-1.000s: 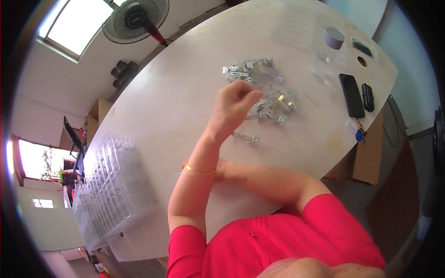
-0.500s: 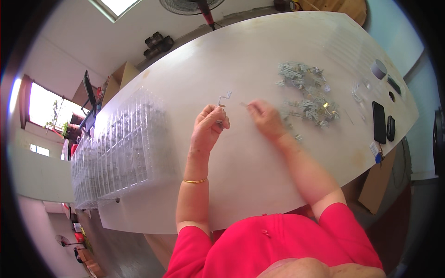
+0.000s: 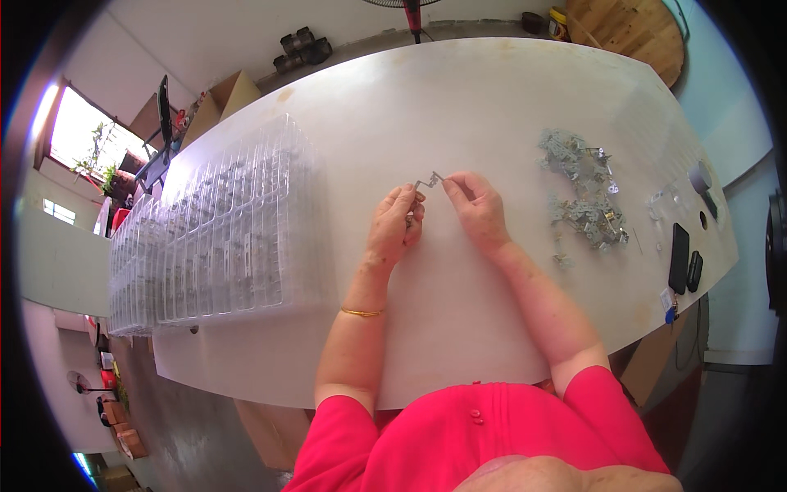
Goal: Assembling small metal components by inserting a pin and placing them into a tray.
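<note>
**Thin, bent grey metal part was held between both bare hands over a broad white table**

The part was grasped at its lower left end by the left hand, whose fingers were curled in and whose thumb was pressed over them. The upper right end was pinched between the thumb and forefinger of the right hand; whether that end was one piece with the rest could not be told. The part was held at a slant, near the middle of the table. A thin gold-coloured bangle was worn on the left forearm, and a red short-sleeved top was worn by the person.

To the left, a large stack of clear plastic ribbed trays was set on the table, with greyish shapes seen through the plastic. To the right, well apart from the hands, two loose heaps of small silvery metal pieces were spread, an upper heap and a lower heap, with a few brassy glints among them. Beyond these, a black rectangular phone was laid just beside a small black oblong case. Near the table's far right edge, a round grey roll was seen.
</note>
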`<state>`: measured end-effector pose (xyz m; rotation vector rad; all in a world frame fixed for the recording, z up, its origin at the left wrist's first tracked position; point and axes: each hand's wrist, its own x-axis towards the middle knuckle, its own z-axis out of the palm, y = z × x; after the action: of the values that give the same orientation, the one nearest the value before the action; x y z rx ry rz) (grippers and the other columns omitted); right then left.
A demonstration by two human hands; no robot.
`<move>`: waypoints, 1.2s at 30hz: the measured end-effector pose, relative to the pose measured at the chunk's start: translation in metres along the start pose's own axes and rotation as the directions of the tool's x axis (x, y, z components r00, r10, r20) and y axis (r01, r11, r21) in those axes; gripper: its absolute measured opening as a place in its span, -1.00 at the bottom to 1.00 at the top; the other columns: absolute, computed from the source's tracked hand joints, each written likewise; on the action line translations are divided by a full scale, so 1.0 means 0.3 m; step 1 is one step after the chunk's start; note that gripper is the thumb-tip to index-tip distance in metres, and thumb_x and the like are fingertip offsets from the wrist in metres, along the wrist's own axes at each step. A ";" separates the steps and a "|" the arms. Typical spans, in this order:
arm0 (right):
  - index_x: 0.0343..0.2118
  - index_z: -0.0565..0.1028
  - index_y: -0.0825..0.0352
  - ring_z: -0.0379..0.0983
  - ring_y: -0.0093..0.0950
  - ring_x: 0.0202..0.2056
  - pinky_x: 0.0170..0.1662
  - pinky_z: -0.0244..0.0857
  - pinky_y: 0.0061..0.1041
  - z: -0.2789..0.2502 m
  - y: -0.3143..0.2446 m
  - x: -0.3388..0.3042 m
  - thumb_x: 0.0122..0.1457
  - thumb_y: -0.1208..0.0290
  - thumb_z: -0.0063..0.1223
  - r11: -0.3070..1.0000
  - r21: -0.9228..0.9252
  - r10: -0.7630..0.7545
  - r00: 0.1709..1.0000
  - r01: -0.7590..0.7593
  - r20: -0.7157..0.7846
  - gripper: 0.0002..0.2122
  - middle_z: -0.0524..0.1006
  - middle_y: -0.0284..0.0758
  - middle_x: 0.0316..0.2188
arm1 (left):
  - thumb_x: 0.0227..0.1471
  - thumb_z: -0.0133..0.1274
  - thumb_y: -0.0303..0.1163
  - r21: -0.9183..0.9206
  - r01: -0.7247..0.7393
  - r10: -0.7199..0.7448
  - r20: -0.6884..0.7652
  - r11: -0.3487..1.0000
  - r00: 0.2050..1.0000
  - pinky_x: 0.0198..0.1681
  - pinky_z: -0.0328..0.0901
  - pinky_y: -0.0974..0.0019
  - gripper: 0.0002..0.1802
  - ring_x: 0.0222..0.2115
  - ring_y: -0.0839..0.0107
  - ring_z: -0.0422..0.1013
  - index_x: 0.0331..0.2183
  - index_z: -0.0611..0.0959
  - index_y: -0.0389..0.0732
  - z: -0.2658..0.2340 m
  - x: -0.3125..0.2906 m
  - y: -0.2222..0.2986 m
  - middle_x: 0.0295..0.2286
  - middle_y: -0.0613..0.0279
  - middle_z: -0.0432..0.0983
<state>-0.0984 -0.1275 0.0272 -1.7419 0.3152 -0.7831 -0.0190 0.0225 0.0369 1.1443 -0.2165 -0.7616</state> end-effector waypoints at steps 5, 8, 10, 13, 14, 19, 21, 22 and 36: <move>-0.35 0.54 0.33 0.35 -0.66 -0.47 -0.37 0.29 -0.59 0.011 0.004 -0.003 0.22 0.46 0.14 0.994 0.037 0.101 0.995 -0.102 0.016 -0.93 0.48 -0.42 -0.46 | 0.34 -0.14 -0.14 0.042 0.001 0.001 -0.056 0.999 0.998 -0.77 -0.06 0.52 -0.65 -0.82 0.68 0.03 -0.31 0.54 -0.23 0.013 0.003 0.002 -0.60 0.33 0.39; -0.34 0.54 0.33 0.35 -0.66 -0.47 -0.37 0.29 -0.59 0.008 -0.008 -0.008 0.22 0.48 0.13 0.997 0.044 0.069 0.998 -0.069 0.002 -0.95 0.48 -0.43 -0.46 | 0.33 -0.13 -0.14 0.051 0.016 -0.011 -0.088 0.999 0.996 -0.77 -0.07 0.52 -0.65 -0.82 0.68 0.03 -0.31 0.54 -0.22 0.022 0.000 0.003 -0.61 0.33 0.39; -0.34 0.54 0.33 0.35 -0.66 -0.47 -0.37 0.29 -0.59 0.002 -0.006 -0.006 0.21 0.49 0.13 0.997 0.039 0.067 0.998 -0.068 0.015 -0.95 0.47 -0.43 -0.47 | 0.33 -0.13 -0.15 0.051 0.020 -0.014 -0.102 0.999 0.995 -0.77 -0.07 0.52 -0.65 -0.82 0.68 0.03 -0.31 0.54 -0.22 0.020 0.002 -0.002 -0.61 0.33 0.39; -0.34 0.54 0.33 0.35 -0.66 -0.46 -0.37 0.29 -0.59 -0.008 0.005 -0.008 0.21 0.49 0.14 0.998 0.037 0.055 0.998 -0.056 0.029 -0.96 0.47 -0.42 -0.46 | 0.33 -0.13 -0.14 0.079 0.006 0.003 -0.108 0.997 0.994 -0.77 -0.07 0.51 -0.66 -0.83 0.68 0.03 -0.31 0.54 -0.22 0.021 0.003 -0.007 -0.61 0.33 0.39; -0.35 0.53 0.33 0.35 -0.65 -0.46 -0.37 0.29 -0.59 -0.011 0.006 -0.009 0.20 0.49 0.14 0.998 0.041 0.049 0.998 -0.051 0.030 -0.96 0.48 -0.42 -0.46 | 0.32 -0.11 -0.15 0.065 -0.005 0.012 -0.105 0.998 0.994 -0.78 -0.06 0.51 -0.66 -0.82 0.68 0.05 -0.33 0.54 -0.22 0.024 0.002 -0.007 -0.62 0.35 0.39; -0.35 0.53 0.32 0.37 -0.61 -0.45 -0.37 0.31 -0.57 -0.015 0.004 -0.017 0.20 0.49 0.14 1.000 0.001 -0.004 0.999 0.004 0.046 -0.96 0.50 -0.40 -0.43 | 0.32 -0.10 -0.15 0.105 -0.025 0.038 -0.120 0.994 0.992 -0.78 -0.06 0.51 -0.68 -0.83 0.67 0.04 -0.32 0.55 -0.20 0.025 -0.004 -0.016 -0.63 0.34 0.39; -0.35 0.53 0.31 0.39 -0.59 -0.45 -0.36 0.32 -0.56 -0.017 0.008 -0.019 0.19 0.49 0.14 1.000 -0.008 -0.009 0.999 0.009 0.046 -0.97 0.50 -0.39 -0.43 | 0.30 -0.05 -0.17 0.155 -0.034 0.059 -0.154 0.987 0.986 -0.78 -0.06 0.51 -0.70 -0.83 0.69 0.06 -0.34 0.55 -0.19 0.033 -0.011 -0.017 -0.64 0.39 0.38; -0.35 0.53 0.31 0.40 -0.57 -0.44 -0.36 0.32 -0.55 -0.023 0.011 -0.019 0.19 0.50 0.13 0.999 -0.040 -0.031 0.998 0.033 0.046 -0.97 0.51 -0.38 -0.42 | 0.30 -0.05 -0.17 0.155 -0.036 0.060 -0.154 0.987 0.986 -0.78 -0.06 0.51 -0.70 -0.83 0.69 0.06 -0.34 0.55 -0.19 0.036 -0.013 -0.019 -0.64 0.39 0.38; -0.16 0.49 0.33 0.46 -0.58 -0.35 -0.25 0.37 -0.55 -0.020 0.020 -0.030 0.26 0.55 -0.02 0.996 0.070 0.047 0.981 -0.061 0.190 -0.88 0.54 -0.36 -0.40 | 0.24 0.04 -0.30 0.648 -0.283 0.427 -0.073 0.708 0.901 -0.54 0.15 0.50 -0.75 -0.59 0.67 0.21 -0.42 0.58 -0.26 0.044 -0.016 -0.066 -0.65 0.45 0.33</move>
<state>-0.1079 -0.1289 0.0193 -1.7137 0.2009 -0.5783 -0.0381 0.0119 0.0261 1.7458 -0.5204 -0.1921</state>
